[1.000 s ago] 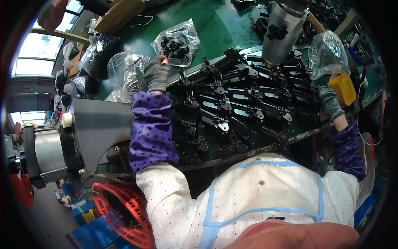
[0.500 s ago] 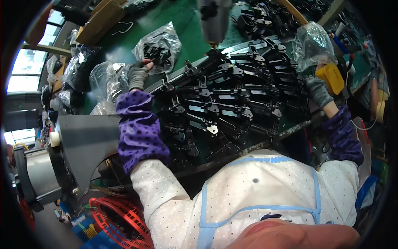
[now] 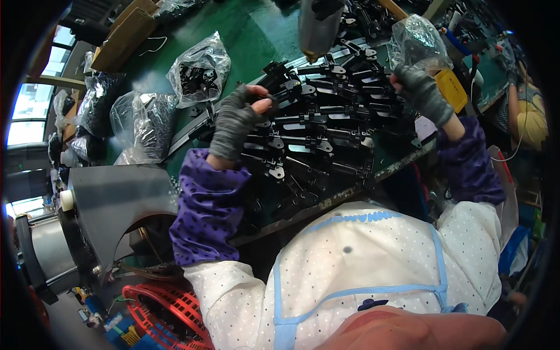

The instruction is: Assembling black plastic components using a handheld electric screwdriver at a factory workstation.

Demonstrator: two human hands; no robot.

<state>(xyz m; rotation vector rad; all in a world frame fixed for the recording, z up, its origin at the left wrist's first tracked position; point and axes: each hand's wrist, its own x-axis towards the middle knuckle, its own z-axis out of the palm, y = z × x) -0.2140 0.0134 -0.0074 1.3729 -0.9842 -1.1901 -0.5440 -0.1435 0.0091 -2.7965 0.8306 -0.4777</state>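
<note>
Brackets (image 3: 326,134) racked in rows for easy reach; left hand (image 3: 236,119) pinching one at rack's edge, right hand (image 3: 423,93) clutching bag (image 3: 417,41) beyond it.

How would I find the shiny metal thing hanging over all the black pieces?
Start at the green table and find the big spread of black metal parts between the gloved left hand and right hand. Above its far edge hangs a silver-grey tool, the only pale, round-bodied thing there, tip pointing down.
</note>
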